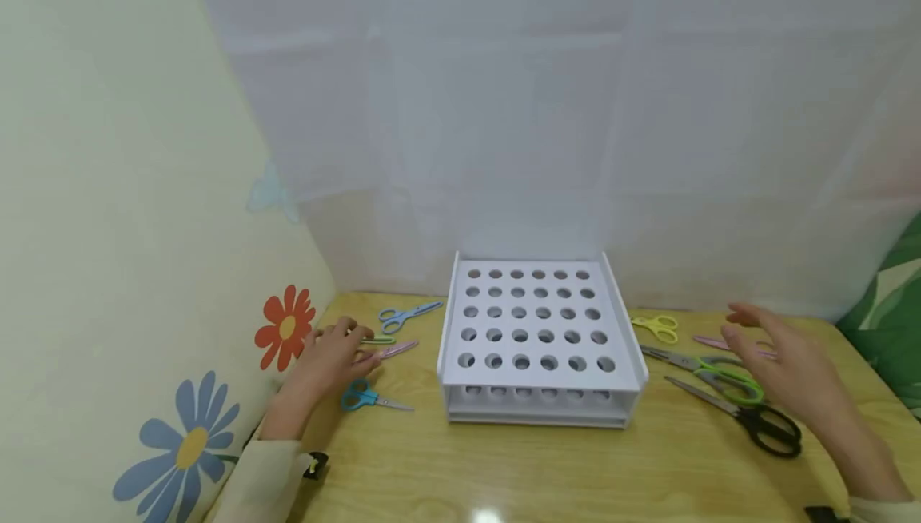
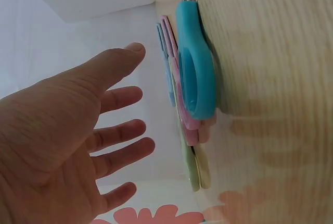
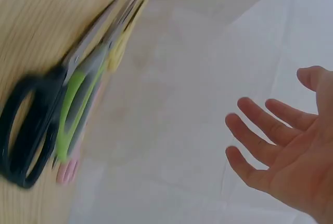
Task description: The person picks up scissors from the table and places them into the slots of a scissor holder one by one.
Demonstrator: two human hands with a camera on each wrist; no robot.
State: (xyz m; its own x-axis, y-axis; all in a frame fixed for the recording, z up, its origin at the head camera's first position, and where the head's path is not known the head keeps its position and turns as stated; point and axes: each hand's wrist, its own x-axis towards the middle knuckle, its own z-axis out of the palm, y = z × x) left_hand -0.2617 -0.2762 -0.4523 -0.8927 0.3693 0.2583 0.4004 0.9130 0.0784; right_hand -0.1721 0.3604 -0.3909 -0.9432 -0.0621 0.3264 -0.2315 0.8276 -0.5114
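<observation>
My left hand (image 1: 327, 363) hovers at the left with its fingers spread and loosely bent, holding nothing. Around it lie teal-handled scissors (image 2: 200, 62), pink scissors (image 1: 400, 349), light-green scissors (image 2: 191, 166) partly hidden by the hand in the head view, and blue scissors (image 1: 406, 315) farther back. On the other side my right hand (image 1: 791, 363) is raised above the table, fingers apart, touching nothing. Near it are black-handled scissors (image 3: 39, 120), green-and-grey scissors (image 1: 708, 367), pink scissors (image 3: 67, 169) partly covered, and small yellow scissors (image 1: 660, 326).
A white rack (image 1: 532, 379) with rows of round holes stands in the middle of the wooden table (image 1: 403, 475). White cloth (image 1: 504, 147) hangs behind it. To the left is a wall (image 1: 144, 227) with painted flowers; green leaf-patterned fabric (image 1: 888, 307) shows at the right.
</observation>
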